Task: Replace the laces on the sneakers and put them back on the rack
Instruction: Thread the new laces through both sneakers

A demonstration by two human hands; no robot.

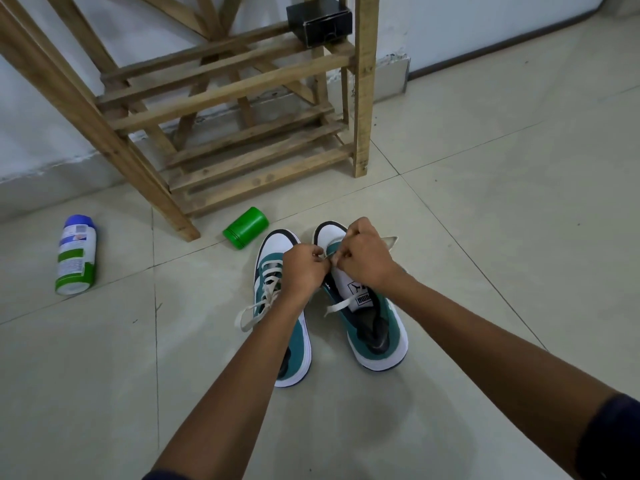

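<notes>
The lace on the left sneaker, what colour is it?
Off-white, or cream: the lace on the left sneaker shows best in the head view.

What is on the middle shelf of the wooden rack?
A black box stands at the right end of the middle shelf. The other slats in view are bare. The shelf's left end runs behind the rack's front post, hidden.

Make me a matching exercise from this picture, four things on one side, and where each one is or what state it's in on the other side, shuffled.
Things:
1. green jar
2. white spray can
3. black box
4. left sneaker

Places or states:
A. on a shelf of the wooden rack
B. lying on the floor, far left
C. laced, its lace ends loose
D. lying on the floor beside the rack's front leg

Pairs: 1-D, 2-B, 3-A, 4-C
</notes>
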